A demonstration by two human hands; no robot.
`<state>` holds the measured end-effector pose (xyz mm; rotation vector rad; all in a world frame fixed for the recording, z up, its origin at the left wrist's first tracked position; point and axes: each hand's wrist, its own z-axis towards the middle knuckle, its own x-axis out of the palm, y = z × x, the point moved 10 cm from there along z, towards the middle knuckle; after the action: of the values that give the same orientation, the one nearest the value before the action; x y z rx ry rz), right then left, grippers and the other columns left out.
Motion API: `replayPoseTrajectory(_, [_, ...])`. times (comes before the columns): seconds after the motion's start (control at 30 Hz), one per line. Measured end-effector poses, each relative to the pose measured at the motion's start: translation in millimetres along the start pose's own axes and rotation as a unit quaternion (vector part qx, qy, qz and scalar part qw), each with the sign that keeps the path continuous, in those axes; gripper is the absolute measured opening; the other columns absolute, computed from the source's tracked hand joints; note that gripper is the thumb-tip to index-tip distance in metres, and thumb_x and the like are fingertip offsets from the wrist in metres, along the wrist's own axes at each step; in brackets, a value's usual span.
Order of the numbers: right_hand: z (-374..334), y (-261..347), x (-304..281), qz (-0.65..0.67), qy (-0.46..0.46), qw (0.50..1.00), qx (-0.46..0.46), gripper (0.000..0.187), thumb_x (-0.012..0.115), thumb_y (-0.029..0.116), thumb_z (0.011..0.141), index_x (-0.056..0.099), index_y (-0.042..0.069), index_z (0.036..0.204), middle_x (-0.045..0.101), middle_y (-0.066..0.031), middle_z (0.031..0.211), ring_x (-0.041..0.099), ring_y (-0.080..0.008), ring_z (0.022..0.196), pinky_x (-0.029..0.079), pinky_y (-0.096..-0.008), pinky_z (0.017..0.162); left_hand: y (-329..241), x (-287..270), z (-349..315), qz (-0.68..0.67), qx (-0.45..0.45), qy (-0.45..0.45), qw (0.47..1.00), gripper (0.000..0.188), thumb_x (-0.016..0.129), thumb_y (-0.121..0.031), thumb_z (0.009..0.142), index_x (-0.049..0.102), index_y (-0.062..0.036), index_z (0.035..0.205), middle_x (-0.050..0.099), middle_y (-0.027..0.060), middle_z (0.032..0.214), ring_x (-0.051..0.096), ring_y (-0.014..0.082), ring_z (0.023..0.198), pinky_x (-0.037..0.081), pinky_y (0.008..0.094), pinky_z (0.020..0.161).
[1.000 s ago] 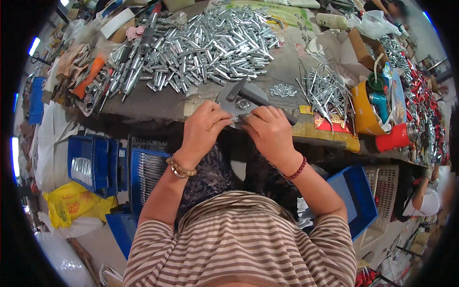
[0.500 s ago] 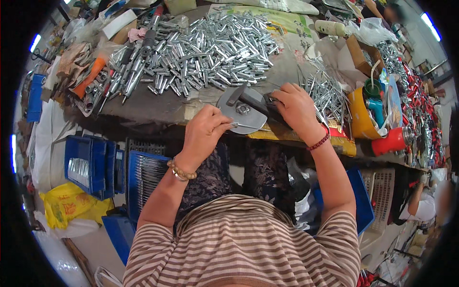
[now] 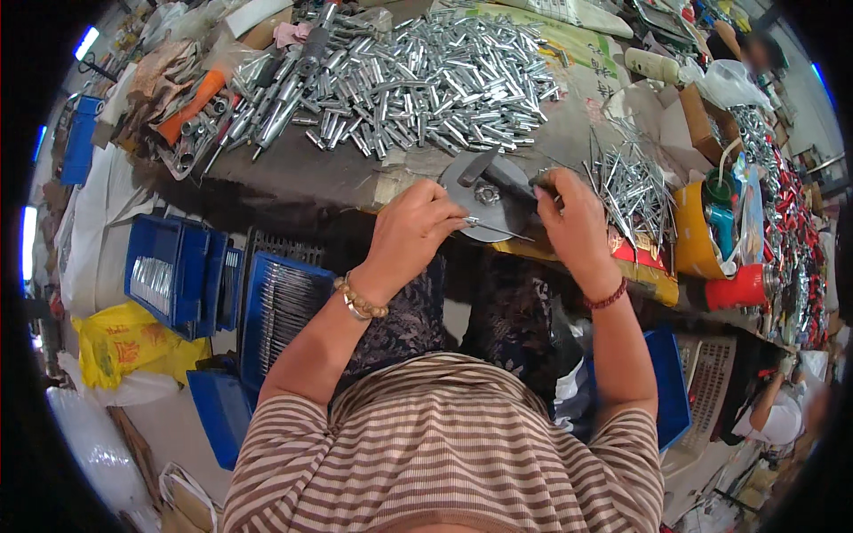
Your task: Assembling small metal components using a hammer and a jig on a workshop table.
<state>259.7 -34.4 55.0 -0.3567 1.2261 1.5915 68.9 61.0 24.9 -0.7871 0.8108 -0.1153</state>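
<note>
My left hand [image 3: 416, 229] pinches a thin metal rod [image 3: 503, 229] with a thicker silvery end at the fingers. The rod points right, across the near edge of a round grey metal plate [image 3: 466, 206] at the bench edge. A hammer [image 3: 505, 179] lies tilted over the plate, its dark head above a small nut-like piece [image 3: 486, 194] in the plate's middle. My right hand [image 3: 573, 222] is closed at the hammer's handle end, thumb and fingers bent around it. The palm side of this hand is hidden.
A large heap of short silvery metal tubes [image 3: 435, 89] covers the bench's far side. Thin rods [image 3: 631, 191] lie in a pile at right, by a yellow container [image 3: 695, 231] and a red cylinder [image 3: 736, 289]. Blue bins [image 3: 267, 311] stand below at left. Another person [image 3: 773, 404] is at far right.
The whole view has shifted, so the bench sits further right. My right hand's fingers have moved slightly nearer me at the hammer handle. The left hand keeps the rod over the plate's edge.
</note>
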Motion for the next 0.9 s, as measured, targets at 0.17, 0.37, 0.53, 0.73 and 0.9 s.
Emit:
replayPoseTrajectory(0.17, [-10.2,32.1,7.7,0.111,0.044,0.992,0.041,0.013,0.072,0.000,0.085,0.066,0.000,0.098,0.066,-0.0157,0.089,0.067,-0.0306,0.082,0.052,-0.0366,0.071,-0.4,-2.0,-0.4,0.010,0.000,0.000,1.000,0.014,0.078,-0.012,0.086,0.078,-0.0086,0.099,0.063,0.0066,0.092,0.065,0.0240,0.080,0.051,0.0352,0.070])
replayPoseTrajectory(0.37, [-11.7,44.1,27.5,0.200,0.056,0.978,0.024,0.025,0.073,-0.004,0.082,0.069,0.001,0.105,0.069,-0.0145,0.093,0.069,-0.0297,0.085,0.054,-0.0368,0.073,-2.4,-2.2,-0.1,0.012,0.012,-0.004,1.000,0.013,0.078,-0.014,0.086,0.077,-0.0086,0.098,0.062,0.0067,0.092,0.065,0.0251,0.080,0.051,0.0359,0.070])
replayPoseTrajectory(0.53, [-15.6,46.5,40.7,0.162,0.026,0.986,-0.011,0.038,0.073,-0.004,0.082,0.070,0.006,0.119,0.070,-0.0121,0.091,0.069,-0.0311,0.085,0.054,-0.0394,0.073,-1.6,-2.6,-0.6,0.015,0.013,-0.005,1.000,0.012,0.077,-0.013,0.086,0.076,-0.0075,0.097,0.062,0.0076,0.093,0.065,0.0268,0.081,0.051,0.0372,0.071])
replayPoseTrajectory(0.73, [-16.8,55.6,41.7,0.145,0.017,0.989,-0.037,0.046,0.071,-0.006,0.082,0.067,0.008,0.126,0.070,-0.0110,0.089,0.068,-0.0316,0.083,0.053,-0.0411,0.073,-0.1,-2.4,-1.0,0.000,-0.003,0.002,1.000,0.011,0.077,-0.014,0.085,0.072,-0.0060,0.091,0.060,0.0074,0.093,0.064,0.0296,0.088,0.051,0.0430,0.075])
replayPoseTrajectory(0.9, [-14.0,71.3,38.1,0.106,0.031,0.990,-0.083,0.038,0.069,-0.006,0.084,0.065,0.007,0.120,0.068,-0.0113,0.087,0.066,-0.0333,0.084,0.053,-0.0432,0.075,0.5,-0.6,-2.1,0.021,0.011,0.007,1.000,0.007,0.073,-0.007,0.085,0.071,-0.0053,0.092,0.061,0.0092,0.097,0.064,0.0314,0.091,0.052,0.0443,0.076])
